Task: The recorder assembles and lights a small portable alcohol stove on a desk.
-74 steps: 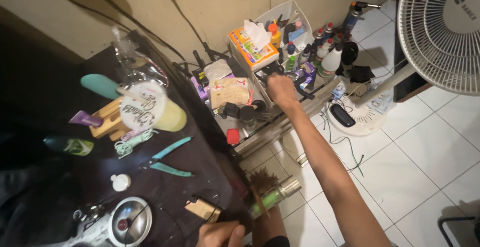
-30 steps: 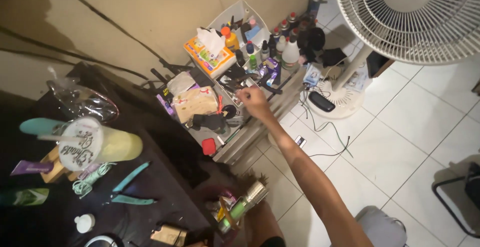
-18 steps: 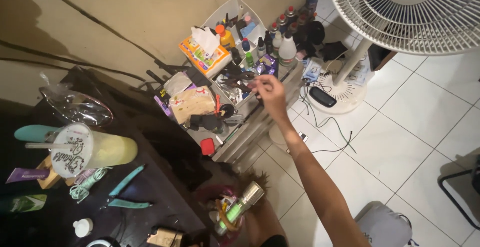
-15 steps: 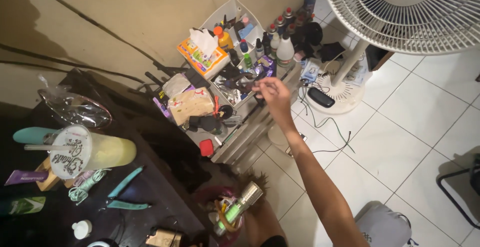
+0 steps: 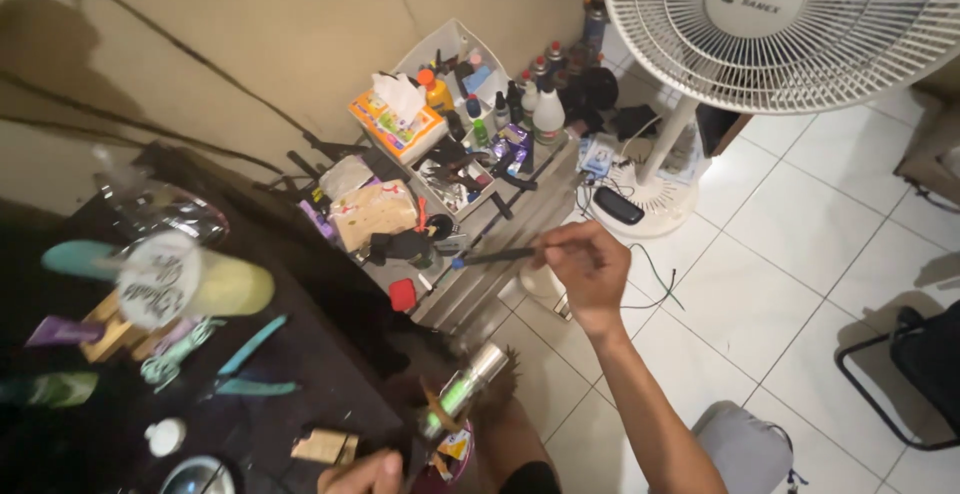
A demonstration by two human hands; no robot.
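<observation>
My right hand (image 5: pixel 588 266) holds a thin dark tool (image 5: pixel 497 254) with a blue tip, fingers pinched around its near end; the tool lies roughly level in the air, pointing left toward the cluttered low shelf (image 5: pixel 520 216) against the wall. Its tip hangs just above the shelf's front edge, near a red cap (image 5: pixel 402 294) and a crumpled brown paper bag (image 5: pixel 372 212). Farther back on the shelf stand an orange tissue box (image 5: pixel 398 124) and a row of small bottles (image 5: pixel 520 104). My left hand (image 5: pixel 362 474), at the bottom edge of the frame, is only partly in view, and I cannot tell whether its fingers grip anything; a silver-and-green cylinder (image 5: pixel 462 392) sits just beside it. To the left, the dark table (image 5: pixel 300 384) carries teal pliers (image 5: pixel 243 364) and a pale yellow cup (image 5: pixel 190 284). To the right, bare white tile floor (image 5: pixel 800 254) spreads between the standing fan (image 5: pixel 790 24) and a dark chair (image 5: pixel 915 364), leaving open room beside my forearm.
</observation>
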